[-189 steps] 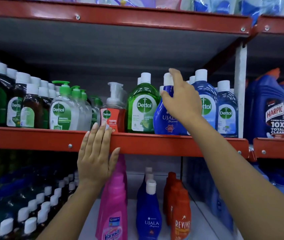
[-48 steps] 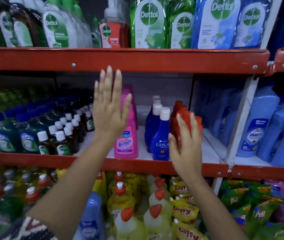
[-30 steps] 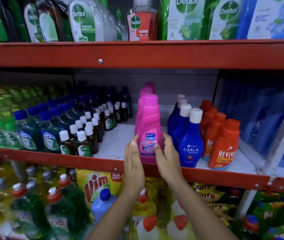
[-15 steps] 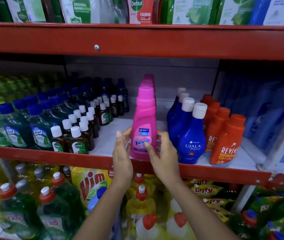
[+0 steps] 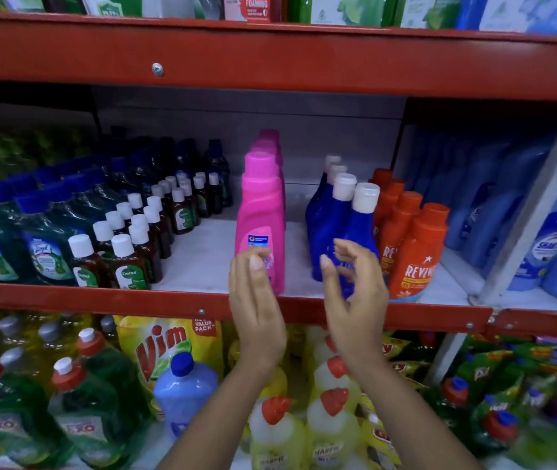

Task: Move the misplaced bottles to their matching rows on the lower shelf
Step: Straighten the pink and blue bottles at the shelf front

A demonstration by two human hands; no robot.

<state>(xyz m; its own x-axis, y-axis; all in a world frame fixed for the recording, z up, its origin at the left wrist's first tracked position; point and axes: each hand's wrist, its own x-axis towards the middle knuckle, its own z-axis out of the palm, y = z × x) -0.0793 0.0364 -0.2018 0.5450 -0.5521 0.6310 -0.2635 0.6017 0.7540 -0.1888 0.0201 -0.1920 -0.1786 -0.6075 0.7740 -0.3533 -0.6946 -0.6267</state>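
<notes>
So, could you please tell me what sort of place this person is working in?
Most likely a shop aisle for household cleaning products. Red metal shelves hold many identical branded items in front-to-back rows: pink bottles, blue bottles, orange bottles and small brown Dettol bottles. Both hands are empty.

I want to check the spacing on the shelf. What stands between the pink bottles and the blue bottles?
Nothing: the head view shows bare white shelf between the pink bottles and the blue bottles.
</notes>
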